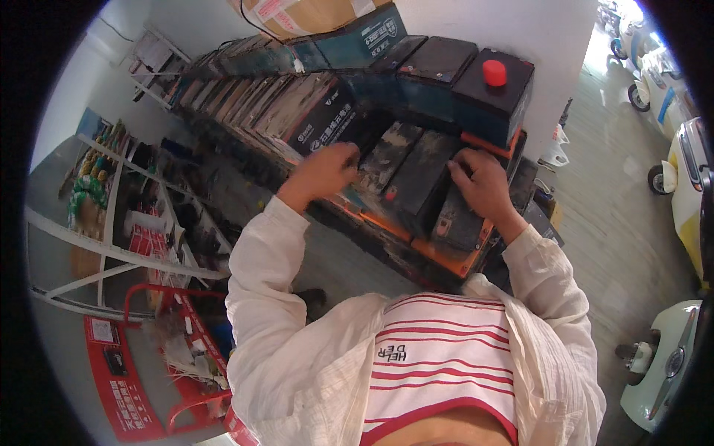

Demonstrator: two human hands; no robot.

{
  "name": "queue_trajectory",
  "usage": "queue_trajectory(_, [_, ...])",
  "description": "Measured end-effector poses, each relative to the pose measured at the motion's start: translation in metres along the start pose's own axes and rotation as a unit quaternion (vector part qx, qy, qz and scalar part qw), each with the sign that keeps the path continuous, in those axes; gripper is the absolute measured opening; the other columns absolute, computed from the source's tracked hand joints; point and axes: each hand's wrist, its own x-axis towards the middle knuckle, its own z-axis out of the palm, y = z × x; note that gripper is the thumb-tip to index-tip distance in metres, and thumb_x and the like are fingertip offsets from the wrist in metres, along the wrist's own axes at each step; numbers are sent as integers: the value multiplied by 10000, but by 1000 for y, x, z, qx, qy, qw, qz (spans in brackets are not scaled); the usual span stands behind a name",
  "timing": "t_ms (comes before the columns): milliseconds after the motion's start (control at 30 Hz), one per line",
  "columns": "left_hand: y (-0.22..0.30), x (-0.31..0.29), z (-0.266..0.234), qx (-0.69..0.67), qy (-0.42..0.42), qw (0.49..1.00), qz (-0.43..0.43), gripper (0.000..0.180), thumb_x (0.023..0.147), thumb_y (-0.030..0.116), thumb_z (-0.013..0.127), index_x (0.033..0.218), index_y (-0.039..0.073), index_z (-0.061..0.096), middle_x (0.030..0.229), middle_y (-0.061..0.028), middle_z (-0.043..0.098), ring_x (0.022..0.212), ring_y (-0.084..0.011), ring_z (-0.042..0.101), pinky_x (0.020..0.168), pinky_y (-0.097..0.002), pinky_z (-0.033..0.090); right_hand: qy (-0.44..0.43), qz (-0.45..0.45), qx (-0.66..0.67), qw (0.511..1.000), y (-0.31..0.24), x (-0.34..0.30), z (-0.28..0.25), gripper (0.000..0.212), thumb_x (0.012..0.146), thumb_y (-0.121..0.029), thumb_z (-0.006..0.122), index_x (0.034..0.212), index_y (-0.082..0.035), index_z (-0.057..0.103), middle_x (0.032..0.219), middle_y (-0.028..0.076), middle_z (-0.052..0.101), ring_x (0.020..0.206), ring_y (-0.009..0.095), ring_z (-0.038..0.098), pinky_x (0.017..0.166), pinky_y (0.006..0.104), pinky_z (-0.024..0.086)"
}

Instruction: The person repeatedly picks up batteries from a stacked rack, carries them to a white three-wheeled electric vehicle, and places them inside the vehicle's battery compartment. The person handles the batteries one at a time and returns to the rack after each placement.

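Black middle battery (pixel 424 175): between the two hands, left of the red cap (pixel 494 73) and nearer the person than it; dusty top, red dot at the near-left corner.
Left hand (pixel 326 176): left of the red cap, nearer the person; fingers curled in toward the thumb, beside the near-left side of the dusty battery (pixel 387 152). Can't tell if they grip anything.
Right hand (pixel 483 186): nearer the person than the red cap, almost in line with it; fingers bent down, thumb by the middle battery's right side. Contact and grip can't be told.
Dusty battery: left of the red cap, just beside the middle battery; pale dirt patches on top.
Right-hand battery (pixel 455 229): nearer the person than the red cap, partly under the right hand.
Orange edging (pixel 446 256): nearer the person than the red cap, along the near side of the right-hand battery.
Teal-sided battery (pixel 476 115): directly under the red cap, which sits on its dark top.
Battery row (pixel 249 111): well left of the red cap; packed side by side, dusty, white lettering on the end one.
Cardboard box (pixel 309 13): left of and beyond the red cap, on teal batteries (pixel 342 48).
White scooter (pixel 662 368): right of the red cap, well apart, on the floor (pixel 587 223).
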Motion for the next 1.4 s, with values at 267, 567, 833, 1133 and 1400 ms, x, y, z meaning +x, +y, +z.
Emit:
queue_trajectory(267, [-39,83,-72,181,179,955,-151,388,954,399,517,1092,75,680,1035,-202,678,962,-418,642,817,-486,515,25,-20,7,999,-1,-1,2,193,856,-226,647,847,-33,640,833,189,644,847,406,610,723,486,473])
queue_trajectory(567, [-171,148,-62,249,7,962,-114,466,955,487,463,1112,120,701,1159,-226,651,1096,-398,609,937,-471,474,3,-40,39,998,-1,0,8,188,857,-232,647,854,-45,651,801,182,647,799,398,613,705,482,476])
queue_trajectory(833, [-126,148,-65,224,18,972,-63,435,978,412,445,1151,77,660,1134,-266,643,1061,-426,612,912,-503,474,8,-21,10,1000,3,0,2,204,852,-246,642,861,-44,664,810,186,656,803,395,625,714,485,482])
queue_trajectory(1133, [-143,149,-61,109,68,988,-86,442,981,377,456,1150,16,646,1176,-267,623,1121,-443,574,938,-488,461,2,-10,16,1000,5,1,2,214,856,-253,639,860,-40,657,800,198,650,800,401,622,716,490,482])
queue_trajectory(1400, [-127,135,-67,57,79,994,-57,437,989,348,433,1144,-10,630,1169,-286,620,1131,-455,565,961,-498,444,3,-8,4,1000,5,1,1,220,862,-261,636,860,-42,650,803,200,642,811,401,617,722,497,477])
